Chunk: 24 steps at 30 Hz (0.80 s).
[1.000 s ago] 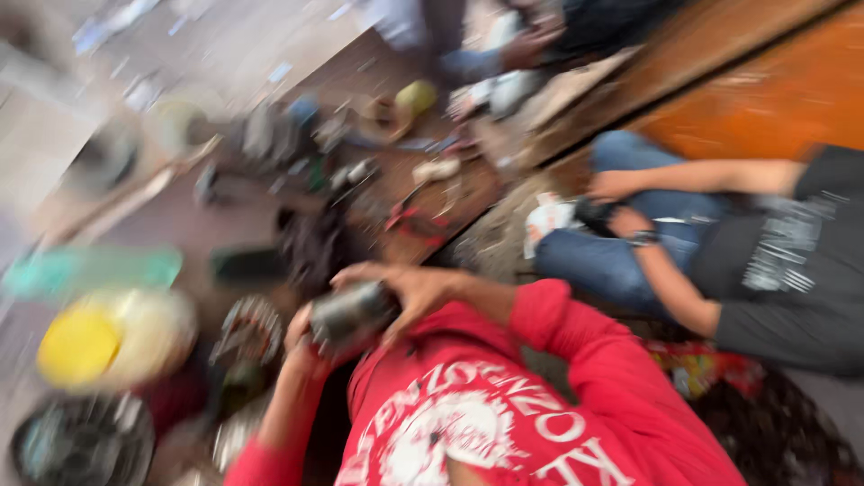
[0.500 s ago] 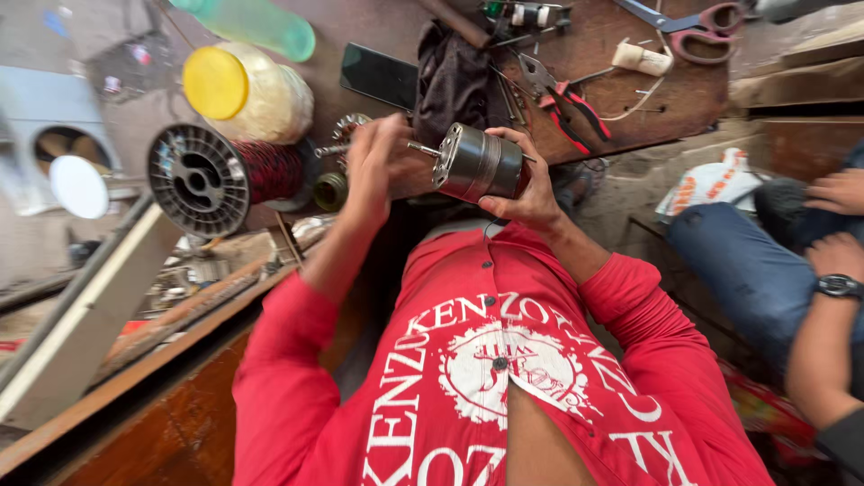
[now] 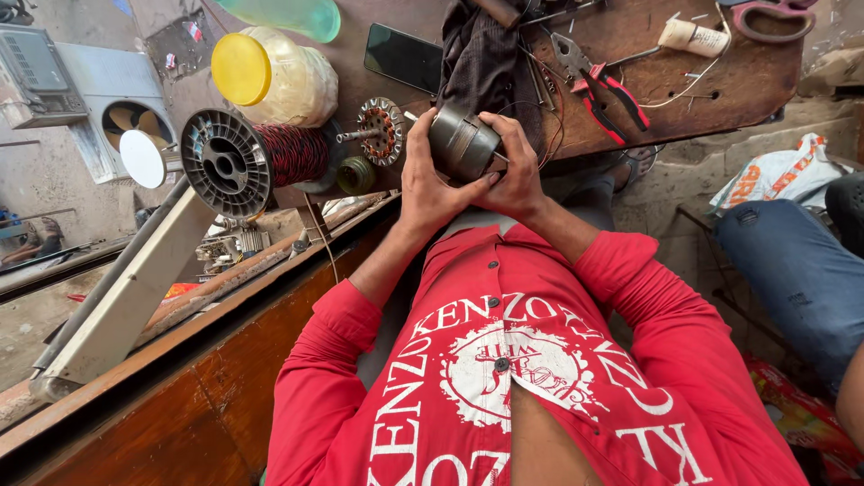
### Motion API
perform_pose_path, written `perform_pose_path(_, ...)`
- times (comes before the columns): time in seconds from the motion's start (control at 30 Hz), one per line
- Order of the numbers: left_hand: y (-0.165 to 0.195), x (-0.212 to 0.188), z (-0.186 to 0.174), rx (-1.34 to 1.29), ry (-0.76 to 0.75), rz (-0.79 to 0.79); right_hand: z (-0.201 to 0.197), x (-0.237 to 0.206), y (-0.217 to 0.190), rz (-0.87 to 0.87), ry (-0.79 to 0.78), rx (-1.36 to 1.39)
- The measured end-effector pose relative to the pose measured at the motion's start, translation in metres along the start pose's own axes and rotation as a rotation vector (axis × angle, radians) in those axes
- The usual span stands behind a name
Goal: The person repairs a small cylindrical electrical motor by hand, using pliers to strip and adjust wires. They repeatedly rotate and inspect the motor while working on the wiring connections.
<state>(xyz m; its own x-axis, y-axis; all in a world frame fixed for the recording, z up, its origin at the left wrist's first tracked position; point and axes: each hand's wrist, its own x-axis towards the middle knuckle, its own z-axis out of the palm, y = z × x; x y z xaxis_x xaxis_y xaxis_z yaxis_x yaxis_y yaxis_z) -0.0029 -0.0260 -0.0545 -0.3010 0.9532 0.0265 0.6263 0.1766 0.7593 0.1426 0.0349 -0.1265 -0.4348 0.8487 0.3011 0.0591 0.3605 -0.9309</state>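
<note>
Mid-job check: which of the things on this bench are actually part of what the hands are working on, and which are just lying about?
In hand:
left hand and right hand both grip the grey motor cylinder
wire spool and rotor lie close beside it

Lying about:
pliers
phone
yellow-lidded jar
scissors
dark cloth

Left hand [image 3: 430,184] and right hand [image 3: 520,175] gripping motor [image 3: 462,144] (dark cylinder), wire spool [image 3: 256,160] nearby

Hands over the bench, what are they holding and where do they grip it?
Both hold a small grey motor. The left hand wraps its left side and underside, the right hand its right end, fingers curled over the top.
</note>
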Motion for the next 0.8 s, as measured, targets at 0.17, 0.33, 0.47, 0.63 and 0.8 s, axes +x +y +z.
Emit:
perform_pose_path(0.17,-0.012,0.003,-0.007,-0.161,-0.072,0.026,-0.003,0.000,0.000,-0.076,0.041,-0.017)
perform_pose_path(0.33,-0.011,0.001,0.000,-0.363,-0.028,-0.037,-0.001,0.001,-0.004,-0.157,0.041,-0.033)
perform_pose_path(0.47,-0.010,-0.003,0.000,-0.383,0.011,0.051,-0.006,-0.003,-0.013,-0.110,-0.004,-0.037)
perform_pose_path(0.63,-0.009,-0.004,-0.014,-0.335,0.059,0.201,-0.042,-0.003,-0.028,0.406,-0.324,0.807)
perform_pose_path(0.8,0.000,-0.004,-0.028,-0.285,0.042,0.380,-0.055,0.001,-0.054,0.713,-0.285,0.964)
